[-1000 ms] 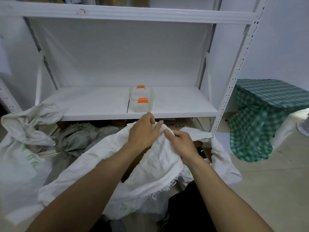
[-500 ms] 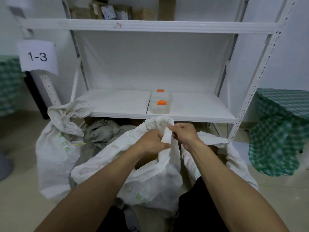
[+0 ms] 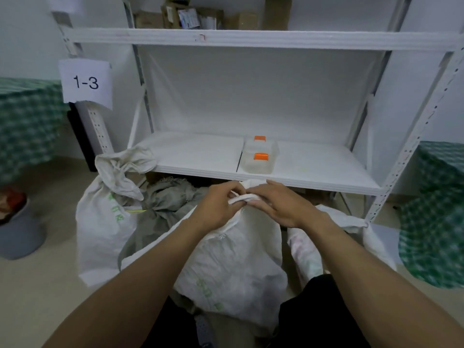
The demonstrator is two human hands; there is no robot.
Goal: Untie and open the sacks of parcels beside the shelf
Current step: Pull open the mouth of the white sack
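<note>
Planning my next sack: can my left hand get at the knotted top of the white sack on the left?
Probably yes, once freed. The left hand grips the middle sack's neck now. The knotted top stands uncovered on that side; only the slumped grey sack lies between.

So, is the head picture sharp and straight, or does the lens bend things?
Head view: the wide lens slants the shelf post outward; light is soft, no glare or hard shadows; the 1-3 label reads sharply; the boxes up top, and the left hand and right hand on the white sack, look soft.
</note>
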